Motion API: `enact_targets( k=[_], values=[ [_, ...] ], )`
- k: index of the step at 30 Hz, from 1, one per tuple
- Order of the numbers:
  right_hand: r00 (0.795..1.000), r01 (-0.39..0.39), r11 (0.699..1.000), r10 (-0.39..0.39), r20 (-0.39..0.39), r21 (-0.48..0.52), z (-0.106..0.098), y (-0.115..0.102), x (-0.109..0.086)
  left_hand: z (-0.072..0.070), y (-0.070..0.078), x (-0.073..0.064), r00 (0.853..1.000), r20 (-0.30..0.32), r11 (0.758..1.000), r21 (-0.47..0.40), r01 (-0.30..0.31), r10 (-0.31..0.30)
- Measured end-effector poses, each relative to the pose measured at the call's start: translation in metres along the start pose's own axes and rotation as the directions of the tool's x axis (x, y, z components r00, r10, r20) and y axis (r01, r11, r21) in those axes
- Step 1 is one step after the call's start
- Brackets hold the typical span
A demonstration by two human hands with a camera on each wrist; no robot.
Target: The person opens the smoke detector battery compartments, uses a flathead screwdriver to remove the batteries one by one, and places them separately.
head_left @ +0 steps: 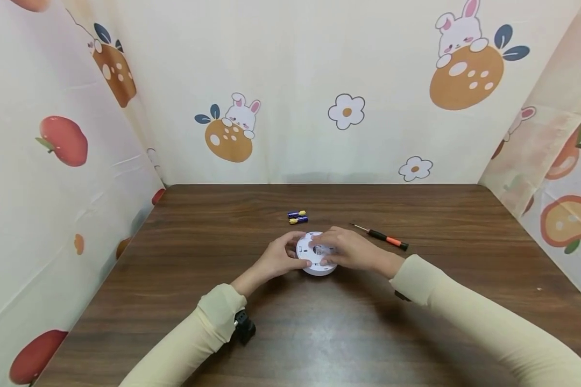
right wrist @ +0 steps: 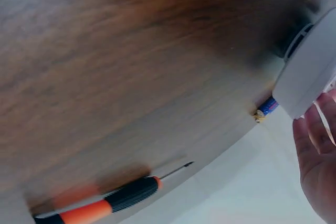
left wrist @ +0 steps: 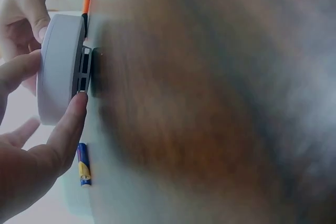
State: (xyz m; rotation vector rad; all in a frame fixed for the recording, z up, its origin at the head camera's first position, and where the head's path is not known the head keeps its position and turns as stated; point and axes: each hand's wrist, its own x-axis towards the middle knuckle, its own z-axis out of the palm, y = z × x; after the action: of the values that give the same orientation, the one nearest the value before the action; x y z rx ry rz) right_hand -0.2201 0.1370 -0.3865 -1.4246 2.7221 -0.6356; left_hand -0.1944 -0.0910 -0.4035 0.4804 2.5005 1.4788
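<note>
A round white smoke detector (head_left: 318, 271) is held between both hands near the table's middle. Its face with small slots and a central hole is turned up toward the head camera. My left hand (head_left: 280, 255) grips the left edge, its thumb at the near rim and its fingers round the far side. The right hand (head_left: 351, 248) holds the right part, with fingertips and thumb lying over the upper face. Seen from the left wrist, the smoke detector (left wrist: 59, 72) stands edge-on, one thumb beside its dark vent slots (left wrist: 84, 69).
Two blue and yellow batteries (head_left: 297, 217) lie side by side just beyond the hands. A screwdriver (head_left: 386, 238) with a black and orange handle lies to the right, tip pointing left. Patterned curtains (head_left: 300, 107) border the wooden table (head_left: 198, 215) at the back and sides.
</note>
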Motion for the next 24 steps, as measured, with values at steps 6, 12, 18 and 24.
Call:
enact_targets(
  k=[6,12,18,24],
  values=[
    [0.998,-0.065,0.994,0.065,0.005,0.091,0.002,0.003,-0.006,0.001,-0.001,0.0,1.0,-0.012,1.0,-0.003,-0.005,0.005],
    [0.994,-0.1,0.983,0.105,-0.03,0.154,0.004,0.012,-0.02,0.002,-0.003,0.0,1.0,-0.026,1.0,-0.018,0.011,-0.012],
    [0.991,-0.12,0.972,0.129,-0.036,0.2,0.005,0.015,-0.025,0.001,-0.004,-0.001,0.999,-0.031,0.999,-0.033,0.011,-0.012],
    [0.989,-0.131,0.96,0.142,-0.029,0.247,0.004,0.019,-0.025,0.002,-0.003,0.0,0.999,-0.032,0.999,-0.039,0.001,-0.002]
  ],
)
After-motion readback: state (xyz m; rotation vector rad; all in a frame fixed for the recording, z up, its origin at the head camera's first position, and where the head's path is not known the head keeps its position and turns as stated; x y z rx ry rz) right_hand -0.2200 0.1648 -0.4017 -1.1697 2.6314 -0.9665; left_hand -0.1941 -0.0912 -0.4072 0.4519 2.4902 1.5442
